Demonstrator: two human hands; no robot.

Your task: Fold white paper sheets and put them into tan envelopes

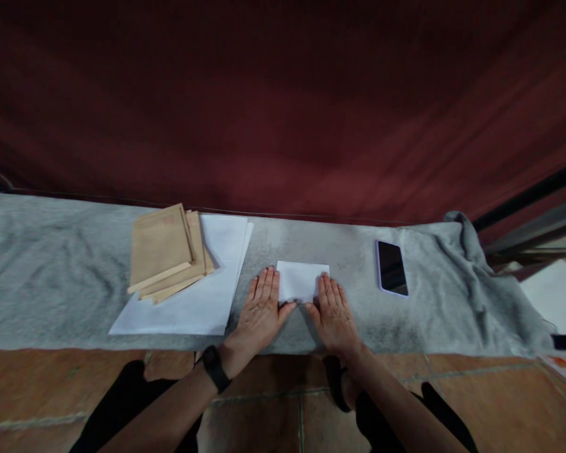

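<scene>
A small white folded paper [302, 280] lies flat on the grey cloth, straight in front of me. My left hand [261, 308] rests along its left edge, fingers stretched forward and the thumb at the near edge. On the opposite side my right hand [334, 313] lies flat, its fingertips over the right edge and its thumb pointing inward. Both thumbs almost meet at the paper's near edge. Neither hand grips anything; the palms face down. Whatever is under the fingers is hidden.
Several brown envelopes [163, 245] are piled on large white sheets [217, 302] at the left. A phone [392, 267] lies to the right on the grey cloth [434, 314]. Behind hangs a dark red curtain [283, 126]. Tiled floor [255, 421] shows below the near edge.
</scene>
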